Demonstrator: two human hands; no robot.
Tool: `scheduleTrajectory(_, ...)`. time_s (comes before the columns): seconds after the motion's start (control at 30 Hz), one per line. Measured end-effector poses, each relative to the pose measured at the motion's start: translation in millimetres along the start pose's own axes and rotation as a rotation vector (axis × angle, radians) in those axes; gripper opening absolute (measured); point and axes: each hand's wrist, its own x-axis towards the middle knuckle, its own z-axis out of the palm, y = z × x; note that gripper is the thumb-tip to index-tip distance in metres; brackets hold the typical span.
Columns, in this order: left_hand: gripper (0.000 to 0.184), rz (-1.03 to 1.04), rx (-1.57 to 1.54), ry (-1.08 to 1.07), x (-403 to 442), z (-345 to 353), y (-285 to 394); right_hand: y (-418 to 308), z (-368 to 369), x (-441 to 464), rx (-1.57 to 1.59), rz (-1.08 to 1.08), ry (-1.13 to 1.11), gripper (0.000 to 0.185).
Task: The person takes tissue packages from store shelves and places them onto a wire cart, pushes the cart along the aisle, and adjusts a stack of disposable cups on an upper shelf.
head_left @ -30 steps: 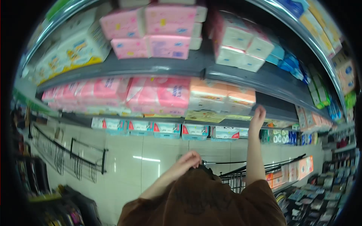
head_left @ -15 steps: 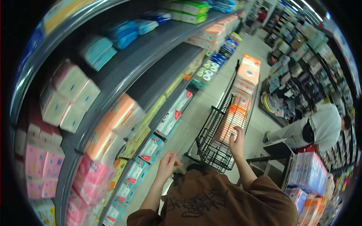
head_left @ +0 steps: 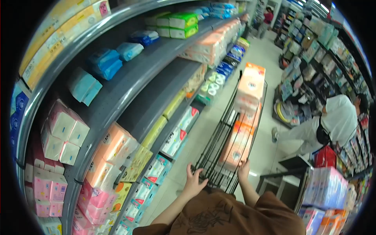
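Observation:
A black wire shopping cart [head_left: 214, 150] stands in front of me, with orange-and-white tissue packs [head_left: 236, 145] inside. At its far end a larger tissue pack [head_left: 252, 83] sits higher than the others. My left hand [head_left: 193, 181] is at the cart's near left corner, fingers spread and thumb apart; whether it touches the wire I cannot tell. On the near right side, my right hand [head_left: 243, 171] has its fingers curled over the cart's rim.
Shelves [head_left: 129, 84] of tissue packs run along my left. To the right, a person in a white top [head_left: 338, 119] bends toward racks of goods. Stacked purple packs [head_left: 324, 187] stand close on my right. Another person [head_left: 267, 21] is far down the tiled aisle.
Both hands have moved to the cart; the right came down from above the basket to its rim. The left moved right and its fingers spread. The view has shifted slightly.

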Motion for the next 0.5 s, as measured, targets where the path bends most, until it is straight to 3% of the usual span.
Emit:
scheduleTrajectory(0.13,0.053,-0.01,-0.019,-0.011,7.5,6.1,5.2,-9.7,-2.3,11.8,0.206,0.155,-0.031,0.042)
scheduleTrajectory(0.17,0.052,-0.008,-0.018,-0.017,12.2,8.1,6.5,-7.4,-0.2,20.6,0.122,0.072,-0.002,0.042)
scheduleTrajectory(0.5,0.048,-0.122,0.074,0.025,81.1,31.6,32.8,-2.0,2.1,94.2,0.275,0.122,-0.054,0.042)
